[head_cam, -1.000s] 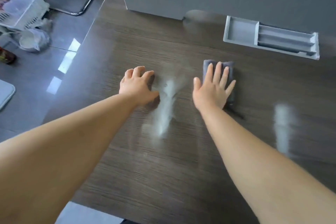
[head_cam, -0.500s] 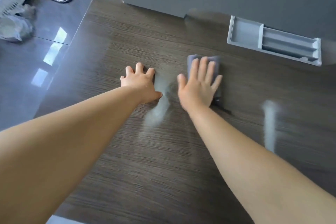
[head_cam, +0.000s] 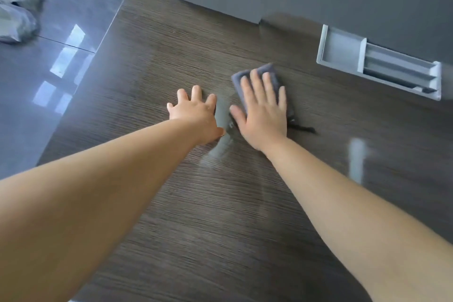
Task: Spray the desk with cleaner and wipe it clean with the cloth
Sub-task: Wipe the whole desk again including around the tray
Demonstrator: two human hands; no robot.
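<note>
Head view: woodgrain desk [head_cam: 196,216], glossy floor [head_cam: 36,105], left grip [head_cam: 196,111] splayed flat, right grip [head_cam: 263,113] flat on cloth [head_cam: 266,69]

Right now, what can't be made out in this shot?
Head view only:
- Cloth: mostly under the right hand; its folds and full outline hidden.
- Left hand: palm side faces the desk, so contact unclear.
- Things on the floor: blurred, cut off by the left edge.
- Cleaner bottle: outside the frame.
- Tray: narrow slots blurred, contents unclear.

Wood-grain desk [head_cam: 196,216], cloth [head_cam: 268,69], tray [head_cam: 340,49]
</note>
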